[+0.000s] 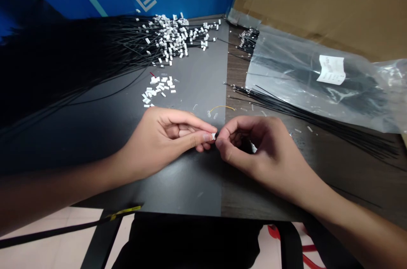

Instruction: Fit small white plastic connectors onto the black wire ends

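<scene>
Two pinches meeting above grey mat [184, 188]: left hand [168, 137] nearly closed, fingertips [206, 137] gripping small white connector [213, 136]; right hand [256, 148] curled, thumb and forefinger on black wire end [216, 135] at connector (grip partly hidden by fingers). Loose white connectors [168, 38] heaped among black wires ahead, smaller heap [158, 90] nearer; more wires [305, 123] along plastic bag [318, 78] to right

Small white plastic connector housing [213, 136], pinched between your left fingers [204, 136], its end touching the tip of a thin black wire [216, 135], which your right fingers [223, 143] gripped; the rest of the wire was hidden by your right hand [254, 152].
</scene>
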The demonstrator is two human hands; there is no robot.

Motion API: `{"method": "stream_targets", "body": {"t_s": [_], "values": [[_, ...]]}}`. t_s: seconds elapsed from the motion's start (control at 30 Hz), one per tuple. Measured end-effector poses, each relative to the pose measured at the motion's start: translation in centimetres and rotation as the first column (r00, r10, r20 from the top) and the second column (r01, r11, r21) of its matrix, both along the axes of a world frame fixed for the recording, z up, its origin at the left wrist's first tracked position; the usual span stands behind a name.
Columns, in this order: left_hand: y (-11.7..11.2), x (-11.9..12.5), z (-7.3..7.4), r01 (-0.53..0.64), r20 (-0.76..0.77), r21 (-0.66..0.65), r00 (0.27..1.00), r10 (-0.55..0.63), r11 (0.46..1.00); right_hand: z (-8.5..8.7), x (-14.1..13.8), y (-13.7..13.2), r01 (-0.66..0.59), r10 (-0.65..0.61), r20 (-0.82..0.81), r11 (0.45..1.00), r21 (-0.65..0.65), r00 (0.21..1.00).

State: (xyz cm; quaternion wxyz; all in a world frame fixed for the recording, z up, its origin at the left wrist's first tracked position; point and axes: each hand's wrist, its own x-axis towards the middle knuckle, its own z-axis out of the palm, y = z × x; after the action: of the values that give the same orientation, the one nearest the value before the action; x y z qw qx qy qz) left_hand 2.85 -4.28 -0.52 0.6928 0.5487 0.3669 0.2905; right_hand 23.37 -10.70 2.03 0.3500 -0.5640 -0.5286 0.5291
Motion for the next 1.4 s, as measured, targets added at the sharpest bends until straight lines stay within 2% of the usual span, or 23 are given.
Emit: {"method": "stream_targets", "body": {"t_s": [0.53,1.07,1.4], "values": [[-0.47,-0.40,-0.08,0.019,0.002,0.171,1.000,-0.020,0.985,-0.05,-0.07,-0.10,-0.014,0.013,-0.057,1.000,-0.015,0.998],[-0.36,-0.28,0.03,0.006,0.078,0.181,0.997,-0.021,0.983,-0.44,0.34,0.00,-0.026,0.028,-0.169,1.000,0.010,0.985],[0.03,-0.57,-0.20,0.006,0.056,0.213,0.998,-0.019,0.977,-0.49,-0.01,-0.02,-0.008,0.011,-0.108,0.999,0.031,0.994]]}}
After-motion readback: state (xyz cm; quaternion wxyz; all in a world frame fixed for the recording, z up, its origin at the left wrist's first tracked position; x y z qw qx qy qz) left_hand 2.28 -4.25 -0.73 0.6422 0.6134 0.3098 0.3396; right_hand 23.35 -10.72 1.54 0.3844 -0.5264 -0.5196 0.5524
